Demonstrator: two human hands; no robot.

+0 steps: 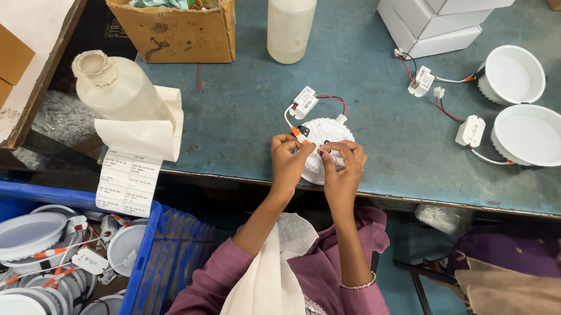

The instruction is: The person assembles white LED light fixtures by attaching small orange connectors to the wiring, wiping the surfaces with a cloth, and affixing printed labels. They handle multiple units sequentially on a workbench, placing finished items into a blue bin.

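Blue worktop point(256, 123) filled the view, scuffed and worn; near its front edge lay a round white downlight point(326, 133), back upward, its red and white wires running to a small white driver box point(304, 102); left hand point(289, 157) pinched the lamp's orange-sleeved lead; right hand point(343, 164) gripped the lamp's rim, fingers curled closed.
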